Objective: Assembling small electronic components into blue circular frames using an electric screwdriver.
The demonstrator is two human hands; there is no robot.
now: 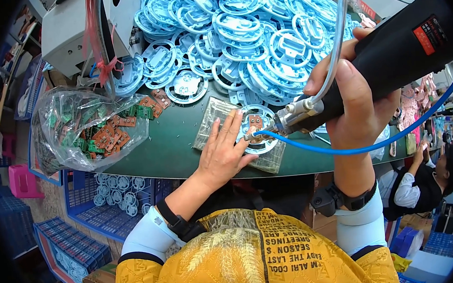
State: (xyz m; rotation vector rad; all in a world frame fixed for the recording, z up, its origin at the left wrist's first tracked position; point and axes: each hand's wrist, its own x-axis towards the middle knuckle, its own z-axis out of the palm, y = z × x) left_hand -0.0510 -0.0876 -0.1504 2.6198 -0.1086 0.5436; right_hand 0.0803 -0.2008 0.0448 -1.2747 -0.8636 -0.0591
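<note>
My right hand (359,99) is wrapped round a black power screwdriver (385,60), tilted so its metal nose (288,116) points down to the left. That nose meets a light blue round plastic part (266,148) carrying a small brown circuit board (256,121). Beneath the part lies a block wrapped in clear tape (211,118). My left hand (222,150) rests flat on the block and the part's left edge, fingers stretched out, close to the screwdriver tip. Whether a screw sits under the tip is hidden.
Light blue round parts (239,34) are heaped at the table's back. A clear bag of green and brown circuit boards (112,137) lies left, near a grey machine (69,37). A blue hose (344,151) loops right. Blue crates (82,203) stand below left; another person (427,184) sits right.
</note>
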